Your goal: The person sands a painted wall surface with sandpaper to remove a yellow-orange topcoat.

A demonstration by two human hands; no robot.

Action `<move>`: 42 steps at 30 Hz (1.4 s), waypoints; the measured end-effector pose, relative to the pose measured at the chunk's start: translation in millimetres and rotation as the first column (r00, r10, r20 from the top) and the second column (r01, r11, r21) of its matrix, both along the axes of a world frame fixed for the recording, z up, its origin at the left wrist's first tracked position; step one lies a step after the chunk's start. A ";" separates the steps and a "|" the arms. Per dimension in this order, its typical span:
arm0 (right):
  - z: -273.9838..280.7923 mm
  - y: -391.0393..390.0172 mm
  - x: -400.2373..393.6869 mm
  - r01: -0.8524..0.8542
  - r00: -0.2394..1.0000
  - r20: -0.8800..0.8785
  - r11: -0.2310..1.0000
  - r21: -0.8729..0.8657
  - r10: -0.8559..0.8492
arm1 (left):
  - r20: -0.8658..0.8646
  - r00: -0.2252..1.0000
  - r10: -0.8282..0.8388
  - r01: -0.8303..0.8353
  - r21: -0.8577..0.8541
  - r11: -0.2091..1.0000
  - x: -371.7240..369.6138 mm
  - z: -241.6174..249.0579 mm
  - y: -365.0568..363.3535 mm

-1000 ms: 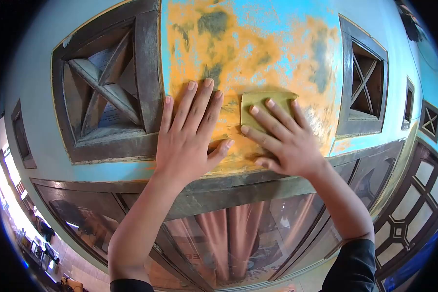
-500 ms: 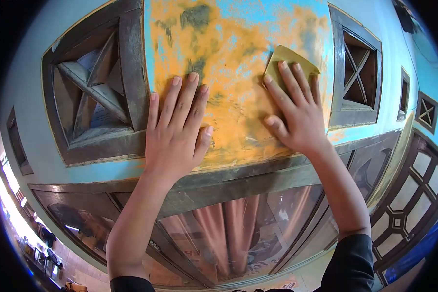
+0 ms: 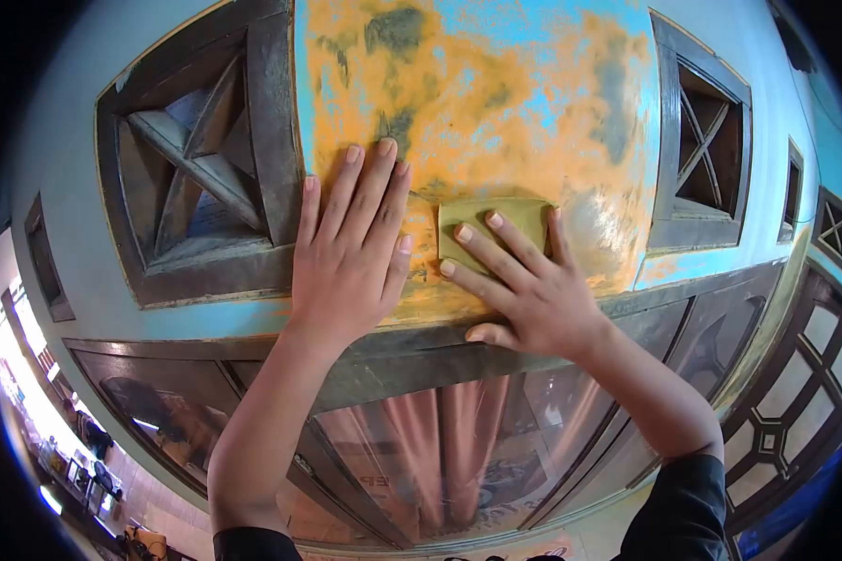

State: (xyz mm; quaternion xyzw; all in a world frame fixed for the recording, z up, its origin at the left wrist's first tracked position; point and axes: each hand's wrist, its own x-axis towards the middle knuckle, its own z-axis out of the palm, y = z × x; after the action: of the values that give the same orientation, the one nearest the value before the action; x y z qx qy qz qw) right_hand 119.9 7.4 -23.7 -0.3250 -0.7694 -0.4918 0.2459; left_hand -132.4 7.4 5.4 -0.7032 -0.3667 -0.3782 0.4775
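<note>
A wall panel with patchy orange, blue and grey paint fills the upper middle of the head view. My left hand lies flat on its lower left part, fingers stretched upward, holding nothing. Under the spread fingers of my right hand is a yellowish-green sheet of sandpaper, pressed flat against the panel's lower part. Its upper edge and left side show; the rest is hidden beneath the hand. My right thumb reaches over the dark wooden beam below the panel.
Dark wooden vent frames with crossed slats, one at the left and one at the right, flank the panel. Below the beam are glass panes with a pinkish curtain behind. A patterned door stands at the far right.
My right hand has slid the sandpaper down and to the left across the panel, and the sheet has turned. My left hand stays at about the same spot on the panel.
</note>
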 end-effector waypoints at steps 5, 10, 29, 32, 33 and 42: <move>29.3 -11.9 16.0 0.187 0.971 -0.176 0.973 0.137 -0.162 | -0.001 1.000 0.003 -0.003 -0.003 1.000 0.1 -1.3 0.6; -21.1 -6.3 -4.7 -0.080 0.991 0.094 0.990 -0.112 0.091 | 0.009 1.000 0.008 -0.008 0.012 1.000 0.8 -2.9 2.0; -20.8 -1.8 15.4 -0.016 0.996 0.088 0.995 0.102 0.007 | -0.067 0.996 0.056 -0.057 -0.006 0.998 -20.7 -21.3 -2.7; -7.7 -12.9 25.3 0.087 0.982 -0.169 0.995 0.042 -0.079 | -0.081 0.993 0.080 -0.082 -0.023 0.996 -32.3 -25.8 -4.4; -10.0 -11.7 27.2 0.084 0.968 -0.242 0.995 0.049 -0.070 | -0.077 0.994 0.078 -0.080 -0.028 0.996 -33.7 -28.0 -4.4; -86.3 -22.0 -13.4 0.034 0.938 -0.341 0.994 -0.101 -0.067 | -0.053 0.995 0.078 -0.080 -0.026 0.996 -40.0 -53.1 -3.6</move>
State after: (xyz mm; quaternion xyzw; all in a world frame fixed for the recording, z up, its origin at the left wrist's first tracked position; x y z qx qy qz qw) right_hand 106.5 -14.7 -110.0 -0.4367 -0.7283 -0.3967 0.3484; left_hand -172.3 3.9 -47.7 -0.7044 -0.3870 -0.3353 0.4916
